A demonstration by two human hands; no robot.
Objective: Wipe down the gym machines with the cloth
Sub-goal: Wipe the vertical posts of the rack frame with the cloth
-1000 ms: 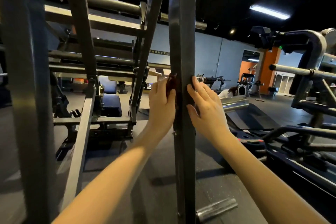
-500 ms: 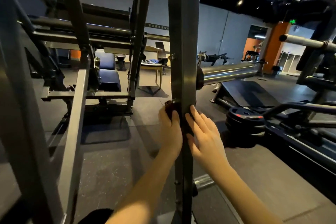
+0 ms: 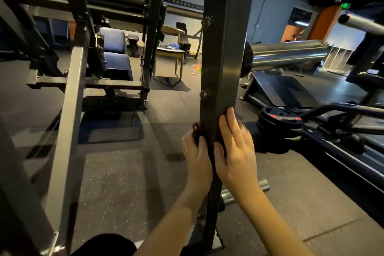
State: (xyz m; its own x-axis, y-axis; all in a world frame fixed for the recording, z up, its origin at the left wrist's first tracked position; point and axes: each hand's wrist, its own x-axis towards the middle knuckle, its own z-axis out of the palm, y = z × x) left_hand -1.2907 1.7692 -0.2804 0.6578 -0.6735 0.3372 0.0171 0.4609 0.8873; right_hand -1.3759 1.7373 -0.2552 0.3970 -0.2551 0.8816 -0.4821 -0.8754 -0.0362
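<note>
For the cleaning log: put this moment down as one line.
step: wipe upright post | left hand: grips dark red cloth against post | right hand: flat on post

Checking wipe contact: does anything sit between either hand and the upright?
Only the dark red cloth, which the left hand grips against the upright. The right hand appears to touch bare metal.

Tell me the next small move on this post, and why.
Probably slide both hands down toward the base: the left hand holds the red cloth against the post, the right hand presses beside it, and more post shows below them.
</note>
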